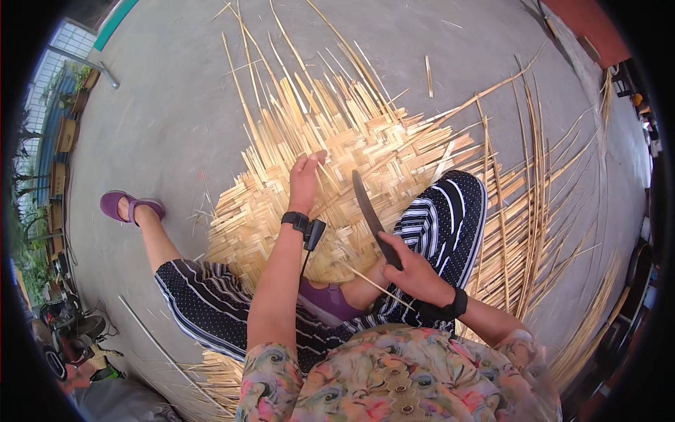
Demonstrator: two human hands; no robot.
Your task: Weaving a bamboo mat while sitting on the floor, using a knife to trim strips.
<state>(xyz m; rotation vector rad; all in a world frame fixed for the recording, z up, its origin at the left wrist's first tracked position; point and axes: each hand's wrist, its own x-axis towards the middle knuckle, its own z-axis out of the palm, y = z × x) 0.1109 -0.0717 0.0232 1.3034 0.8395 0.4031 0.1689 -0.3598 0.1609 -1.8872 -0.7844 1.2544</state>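
Note:
My left hand (pixel 306 183) is closed, fingertips pinched together over the woven mat, at what looks like a thin pale strip (pixel 328 181) of split reed or bamboo. In my right hand (pixel 420 276) is the dark handle of a knife with a long, slightly curved blade (pixel 365 204). Its tip points away from me above the weave. Beneath both hands spreads the partly woven mat (pixel 264 232), in a broad zigzag pattern with loose strip ends fanning out at its far edge. Another thin strip (pixel 380 287) slants below my right hand.
Many loose long stalks (pixel 527 232) lie on the grey floor (pixel 176 91) at the right. My bent right knee (pixel 453 211) rests over the mat's right side; my left foot in a purple shoe (pixel 130 207) stretches left. Planters (pixel 65 133) line the far left.

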